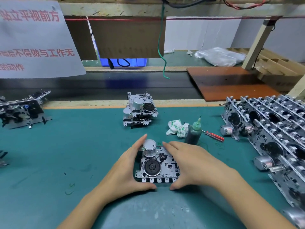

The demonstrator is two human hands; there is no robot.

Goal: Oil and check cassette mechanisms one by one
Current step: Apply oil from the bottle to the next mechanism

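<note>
A cassette mechanism lies flat on the green mat right in front of me, silver motor can at its back left and black flywheel facing up. My left hand holds its left side, fingers reaching up beside the motor and thumb along the front edge. On the other side my right hand holds it, fingers laid over the back right corner and thumb at the front edge. A dark oil bottle with a green needle tip stands upright just behind my right hand.
Two stacked mechanisms sit at the mat's far middle. Rows of several mechanisms fill the right side. More mechanisms lie at the left. A crumpled tissue and a red screwdriver flank the bottle. A dark conveyor belt runs behind.
</note>
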